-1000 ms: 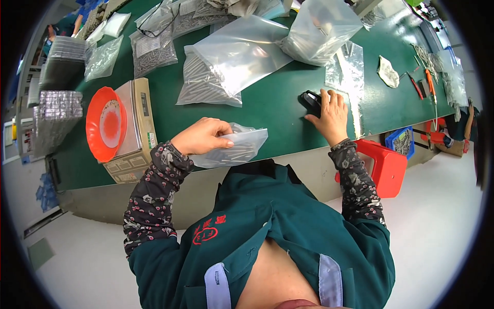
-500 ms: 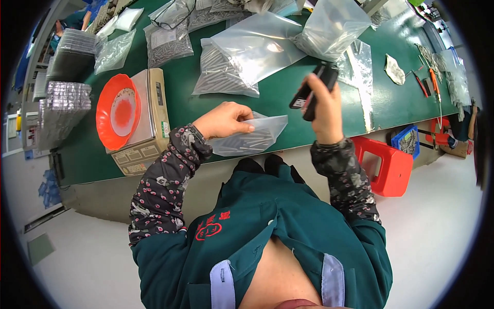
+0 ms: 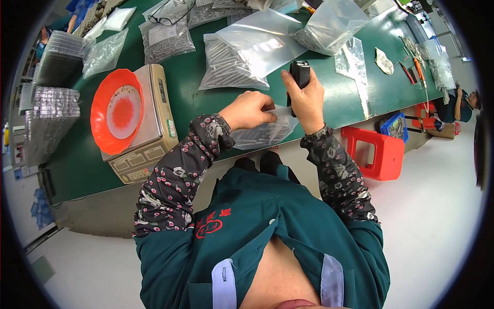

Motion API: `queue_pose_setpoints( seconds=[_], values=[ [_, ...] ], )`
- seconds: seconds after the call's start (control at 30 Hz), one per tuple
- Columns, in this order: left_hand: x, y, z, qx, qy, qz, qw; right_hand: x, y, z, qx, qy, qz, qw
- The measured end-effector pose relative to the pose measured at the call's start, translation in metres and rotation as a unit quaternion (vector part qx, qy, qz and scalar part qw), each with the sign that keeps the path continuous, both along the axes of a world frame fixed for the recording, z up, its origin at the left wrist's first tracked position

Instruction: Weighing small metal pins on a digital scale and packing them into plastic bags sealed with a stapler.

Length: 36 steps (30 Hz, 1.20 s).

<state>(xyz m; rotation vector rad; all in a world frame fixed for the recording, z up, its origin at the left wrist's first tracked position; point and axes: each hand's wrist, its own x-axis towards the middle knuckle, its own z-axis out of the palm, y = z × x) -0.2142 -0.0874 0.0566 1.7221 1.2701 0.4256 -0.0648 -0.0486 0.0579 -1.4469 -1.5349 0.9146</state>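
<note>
My left hand (image 3: 248, 110) is closed on the top of a small clear plastic bag (image 3: 263, 135) lying at the table's front edge. Several thin metal rods or screws show through the bag. In my right hand (image 3: 309, 103) is a black stapler (image 3: 300, 73), held upright with my fingers wrapped round it. Its lower end meets the bag's right corner; whether the jaws have pressed together there is hidden. Just behind, a larger clear bag of long metal screws (image 3: 229, 67) lies with its loose plastic spread to the right.
On the left, a red-orange dish (image 3: 117, 110) rests on a scale (image 3: 162, 123). Stacked clear trays (image 3: 54, 105) stand beyond it. More filled bags (image 3: 167, 40) line the back. Tools (image 3: 414, 71) lie at right; a red stool (image 3: 381, 154) stands below. Another person (image 3: 465, 105) sits far right.
My right hand has brought the stapler left and down to the bag's right corner, turning it more upright. My left hand has shifted right with the bag. The whole view has turned slightly.
</note>
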Motion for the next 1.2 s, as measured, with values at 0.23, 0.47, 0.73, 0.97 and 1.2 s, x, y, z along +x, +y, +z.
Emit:
queue_pose_setpoints(
  seconds=[0.23, 0.47, 0.73, 0.97, 1.2],
  values=[
    [0.001, 0.003, -0.001, 0.016, -0.002, -0.001, 1.000, -0.001, -0.004, 0.002, 0.004, -0.041, -0.039, 0.998],
    [-0.001, 0.002, -0.008, 0.012, 0.044, 0.022, 0.999, -0.026, -0.024, 0.012, -0.024, -0.098, -0.046, 0.994],
    [-0.008, -0.002, 0.002, 0.044, 0.010, 0.040, 0.998, -0.033, -0.025, 0.012, -0.021, -0.093, -0.044, 0.995],
    [-0.040, -0.018, 0.007, -0.014, 0.019, 0.044, 0.999, -0.043, -0.030, 0.013, -0.034, -0.088, -0.031, 0.995],
    [-0.042, -0.024, 0.004, -0.009, -0.015, 0.050, 0.999, -0.048, -0.025, 0.004, -0.032, -0.079, -0.027, 0.996]
  ],
)
